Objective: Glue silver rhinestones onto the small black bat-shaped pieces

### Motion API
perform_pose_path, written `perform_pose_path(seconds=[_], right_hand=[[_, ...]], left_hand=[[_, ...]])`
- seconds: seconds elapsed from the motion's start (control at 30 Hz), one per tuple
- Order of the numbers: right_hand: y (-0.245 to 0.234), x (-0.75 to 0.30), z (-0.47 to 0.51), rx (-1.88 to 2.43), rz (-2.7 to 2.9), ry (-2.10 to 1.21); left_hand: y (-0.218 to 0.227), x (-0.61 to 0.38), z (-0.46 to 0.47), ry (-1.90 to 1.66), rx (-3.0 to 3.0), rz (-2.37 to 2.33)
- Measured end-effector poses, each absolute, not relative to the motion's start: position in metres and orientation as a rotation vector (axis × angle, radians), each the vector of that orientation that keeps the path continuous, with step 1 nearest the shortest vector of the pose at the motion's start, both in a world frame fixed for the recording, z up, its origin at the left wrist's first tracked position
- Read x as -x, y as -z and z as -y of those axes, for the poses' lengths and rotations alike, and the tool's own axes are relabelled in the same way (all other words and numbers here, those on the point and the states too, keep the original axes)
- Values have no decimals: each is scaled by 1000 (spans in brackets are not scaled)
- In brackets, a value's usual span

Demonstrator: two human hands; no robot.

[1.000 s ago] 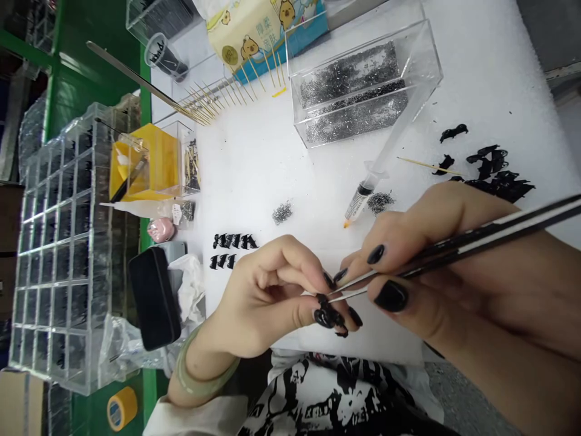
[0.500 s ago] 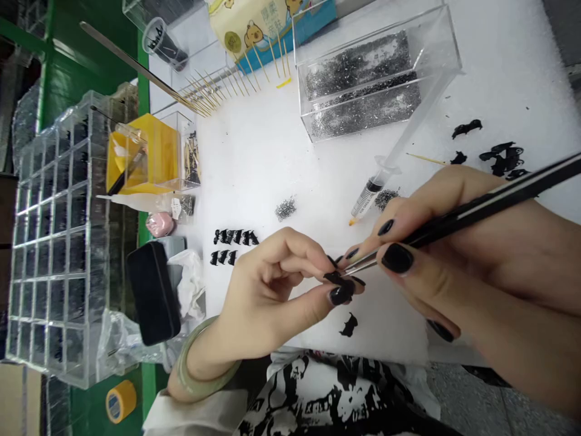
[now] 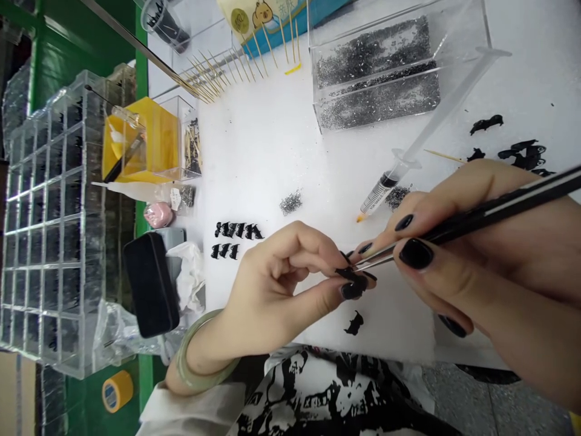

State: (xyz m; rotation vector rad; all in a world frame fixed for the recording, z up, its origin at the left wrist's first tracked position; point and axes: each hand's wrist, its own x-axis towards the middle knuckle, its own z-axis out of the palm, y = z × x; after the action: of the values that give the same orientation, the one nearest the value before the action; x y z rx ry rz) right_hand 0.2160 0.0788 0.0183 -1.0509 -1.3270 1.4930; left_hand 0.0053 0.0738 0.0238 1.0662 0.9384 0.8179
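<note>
Between the thumb and fingers of my left hand is a small black molded piece, partly covered by the fingertips. My right hand grips black tweezers like a pen, and their metal tips meet at the piece. A loose black piece lies on the white surface just below my left fingertips. A syringe with an orange tip lies beyond my right hand, beside a small heap of dark glittery bits. Rows of small black pieces lie left of my left hand.
A clear box of silvery bits stands at the back. Thin sticks stand along the back left. Down the left side are a yellow container, a black case and a clear compartment rack. More black pieces lie far right.
The view has shifted slightly, so most objects on the table sit a little higher. Both hands appear slightly farther right, still holding the black piece and the tweezers in much the same pose.
</note>
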Motion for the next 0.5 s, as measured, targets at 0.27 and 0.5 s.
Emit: perform_pose_path(seconds=[0.27, 0.5], right_hand=[[-19, -217, -79, 1050, 1350, -1497], [-19, -210, -84, 1108, 1088, -1469]], left_hand=[[-23, -6, -74, -843, -1118, -982], [-19, -5, -74, -904, -1132, -1033]])
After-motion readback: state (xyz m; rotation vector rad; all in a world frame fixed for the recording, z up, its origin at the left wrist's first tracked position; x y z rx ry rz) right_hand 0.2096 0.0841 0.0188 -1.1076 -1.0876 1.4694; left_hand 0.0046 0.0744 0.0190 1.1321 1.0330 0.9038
